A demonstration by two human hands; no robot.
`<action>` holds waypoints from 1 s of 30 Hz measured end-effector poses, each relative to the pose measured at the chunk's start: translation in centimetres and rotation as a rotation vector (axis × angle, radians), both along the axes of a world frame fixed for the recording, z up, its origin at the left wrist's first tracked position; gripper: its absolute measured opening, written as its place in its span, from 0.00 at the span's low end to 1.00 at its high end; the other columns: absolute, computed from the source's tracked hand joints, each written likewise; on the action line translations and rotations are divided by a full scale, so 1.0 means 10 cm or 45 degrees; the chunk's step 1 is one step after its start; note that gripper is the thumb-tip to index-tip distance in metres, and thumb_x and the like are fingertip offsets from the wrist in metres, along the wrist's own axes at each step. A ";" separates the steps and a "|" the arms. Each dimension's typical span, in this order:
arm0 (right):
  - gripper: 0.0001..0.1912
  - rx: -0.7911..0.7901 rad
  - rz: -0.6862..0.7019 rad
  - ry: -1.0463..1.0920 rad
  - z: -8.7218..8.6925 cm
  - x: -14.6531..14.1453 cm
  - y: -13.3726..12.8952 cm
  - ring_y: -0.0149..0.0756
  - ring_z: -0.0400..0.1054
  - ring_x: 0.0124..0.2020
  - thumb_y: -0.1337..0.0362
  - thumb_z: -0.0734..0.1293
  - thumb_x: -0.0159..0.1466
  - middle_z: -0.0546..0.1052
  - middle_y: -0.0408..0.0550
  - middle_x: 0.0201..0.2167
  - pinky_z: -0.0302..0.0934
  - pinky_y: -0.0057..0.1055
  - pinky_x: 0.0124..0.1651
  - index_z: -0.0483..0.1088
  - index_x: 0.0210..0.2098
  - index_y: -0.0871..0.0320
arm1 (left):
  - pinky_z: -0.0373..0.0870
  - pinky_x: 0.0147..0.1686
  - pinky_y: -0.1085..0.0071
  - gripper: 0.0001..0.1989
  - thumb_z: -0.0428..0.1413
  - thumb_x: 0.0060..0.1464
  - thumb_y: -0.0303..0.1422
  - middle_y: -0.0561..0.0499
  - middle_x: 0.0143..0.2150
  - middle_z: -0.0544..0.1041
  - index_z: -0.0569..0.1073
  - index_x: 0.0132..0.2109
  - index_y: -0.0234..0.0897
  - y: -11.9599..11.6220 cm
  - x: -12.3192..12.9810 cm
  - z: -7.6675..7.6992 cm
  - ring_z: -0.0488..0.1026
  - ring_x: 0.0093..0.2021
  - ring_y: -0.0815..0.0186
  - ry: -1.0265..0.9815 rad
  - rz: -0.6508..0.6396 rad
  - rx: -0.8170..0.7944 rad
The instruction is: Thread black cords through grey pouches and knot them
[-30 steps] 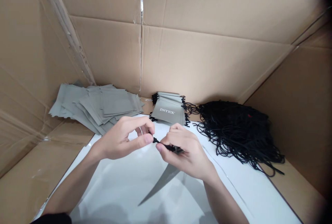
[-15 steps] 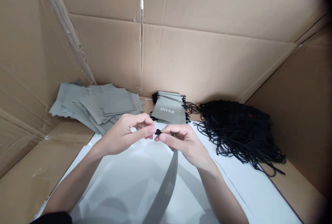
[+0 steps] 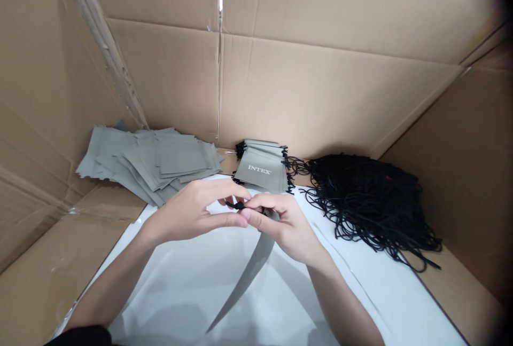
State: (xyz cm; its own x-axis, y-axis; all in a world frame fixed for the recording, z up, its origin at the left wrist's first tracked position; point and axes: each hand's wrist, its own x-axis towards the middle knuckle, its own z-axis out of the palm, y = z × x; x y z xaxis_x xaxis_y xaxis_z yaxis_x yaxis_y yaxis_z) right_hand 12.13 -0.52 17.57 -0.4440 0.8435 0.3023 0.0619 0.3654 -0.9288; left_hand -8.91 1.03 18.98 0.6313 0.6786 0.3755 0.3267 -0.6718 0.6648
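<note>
A grey drawstring bag [image 3: 249, 276], seen nearly edge-on, hangs below my right hand [image 3: 280, 223]. That hand's thumb and forefinger are closed on the bag's corner, where a knotted black cord [image 3: 239, 205] sticks out to the left. My left hand [image 3: 200, 207] curves around the cord end with thumb and forefinger apart. Its fingertips come up against the right fingertips. Whether the left hand's other fingers touch the cord is hard to make out.
Loose grey bags [image 3: 180, 159] lie piled at the back left. Behind my hands is a stack of corded bags [image 3: 260, 172] marked INTEX. A heap of black cords [image 3: 364, 202] lies at the right. Cardboard walls [image 3: 320, 89] surround the white table [image 3: 176, 287].
My left thumb and forefinger have parted from their pinch on the knot and shifted slightly right. The cord end now shows between them. The hanging bag has turned more edge-on.
</note>
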 end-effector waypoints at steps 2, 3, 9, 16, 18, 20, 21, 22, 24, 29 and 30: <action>0.14 0.051 -0.016 -0.054 -0.01 0.02 0.00 0.31 0.60 0.28 0.58 0.67 0.67 0.70 0.41 0.23 0.55 0.29 0.33 0.74 0.27 0.57 | 0.73 0.42 0.75 0.09 0.60 0.61 0.32 0.50 0.44 0.80 0.77 0.49 0.40 0.02 0.02 -0.04 0.77 0.41 0.67 -0.081 -0.080 0.202; 0.14 0.065 -0.018 -0.077 -0.01 0.04 -0.01 0.30 0.59 0.27 0.58 0.67 0.67 0.68 0.40 0.22 0.54 0.28 0.32 0.73 0.27 0.57 | 0.74 0.43 0.75 0.10 0.60 0.61 0.29 0.49 0.45 0.81 0.78 0.49 0.40 0.03 0.03 -0.06 0.77 0.42 0.67 -0.153 -0.120 0.293; 0.17 -0.122 0.087 -0.012 0.01 0.08 -0.01 0.28 0.57 0.24 0.56 0.69 0.66 0.67 0.39 0.20 0.51 0.28 0.28 0.74 0.25 0.59 | 0.77 0.34 0.77 0.06 0.62 0.57 0.23 0.48 0.37 0.82 0.80 0.41 0.36 0.07 0.06 -0.08 0.79 0.34 0.69 -0.296 -0.209 0.292; 0.15 -0.345 0.178 0.228 -0.10 -0.01 -0.03 0.27 0.53 0.20 0.59 0.70 0.63 0.64 0.38 0.16 0.47 0.28 0.25 0.73 0.22 0.59 | 0.76 0.28 0.81 0.09 0.65 0.48 0.20 0.50 0.31 0.81 0.78 0.36 0.36 0.03 0.07 -0.09 0.77 0.28 0.71 -0.457 -0.204 0.321; 0.14 -0.350 0.172 0.302 -0.15 -0.02 -0.05 0.28 0.53 0.20 0.61 0.70 0.62 0.62 0.37 0.15 0.47 0.28 0.25 0.73 0.22 0.58 | 0.76 0.28 0.80 0.10 0.64 0.47 0.19 0.50 0.30 0.81 0.78 0.36 0.36 0.02 0.07 -0.10 0.77 0.28 0.71 -0.478 -0.202 0.343; 0.13 -0.346 0.177 0.344 -0.17 -0.03 -0.06 0.29 0.54 0.21 0.62 0.70 0.62 0.60 0.37 0.14 0.48 0.28 0.26 0.73 0.23 0.58 | 0.76 0.28 0.81 0.11 0.63 0.46 0.18 0.50 0.30 0.81 0.78 0.36 0.36 0.01 0.09 -0.10 0.77 0.28 0.71 -0.501 -0.203 0.361; 0.12 -0.347 0.184 0.351 -0.17 -0.02 -0.07 0.29 0.55 0.21 0.62 0.70 0.62 0.60 0.37 0.14 0.49 0.28 0.26 0.74 0.23 0.57 | 0.76 0.28 0.81 0.11 0.64 0.46 0.17 0.49 0.29 0.81 0.78 0.35 0.35 0.01 0.10 -0.09 0.77 0.27 0.71 -0.515 -0.204 0.368; 0.11 -0.350 0.192 0.355 -0.17 -0.02 -0.08 0.30 0.55 0.21 0.63 0.69 0.62 0.60 0.37 0.14 0.49 0.29 0.26 0.74 0.23 0.57 | 0.75 0.27 0.81 0.11 0.64 0.45 0.17 0.49 0.29 0.81 0.78 0.35 0.35 0.00 0.11 -0.08 0.77 0.27 0.71 -0.529 -0.206 0.371; 0.11 -0.355 0.209 0.374 -0.17 -0.02 -0.09 0.30 0.56 0.21 0.63 0.69 0.63 0.60 0.37 0.13 0.50 0.29 0.26 0.75 0.24 0.57 | 0.75 0.27 0.81 0.12 0.64 0.44 0.16 0.50 0.28 0.81 0.78 0.34 0.35 -0.02 0.12 -0.08 0.77 0.27 0.71 -0.564 -0.212 0.361; 0.11 -0.354 0.205 0.353 -0.15 0.02 -0.05 0.30 0.57 0.21 0.62 0.70 0.63 0.65 0.38 0.16 0.51 0.30 0.27 0.76 0.25 0.57 | 0.75 0.29 0.79 0.12 0.64 0.47 0.18 0.51 0.31 0.82 0.79 0.37 0.37 0.01 0.04 -0.05 0.77 0.30 0.70 -0.531 -0.207 0.238; 0.11 -0.354 0.194 0.363 -0.14 0.04 -0.03 0.29 0.56 0.20 0.62 0.70 0.63 0.66 0.39 0.16 0.52 0.30 0.27 0.76 0.25 0.57 | 0.76 0.32 0.78 0.12 0.65 0.49 0.20 0.51 0.33 0.82 0.79 0.39 0.38 0.03 0.02 -0.05 0.78 0.31 0.70 -0.493 -0.203 0.199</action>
State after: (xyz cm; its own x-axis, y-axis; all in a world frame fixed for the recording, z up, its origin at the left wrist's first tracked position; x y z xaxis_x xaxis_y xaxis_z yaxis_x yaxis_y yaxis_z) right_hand 12.50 -0.78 16.14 -0.5012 0.8417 0.2009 -0.2470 0.0834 -0.9654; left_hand -8.75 1.30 18.51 0.5164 0.5002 0.6951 -0.0422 -0.7958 0.6041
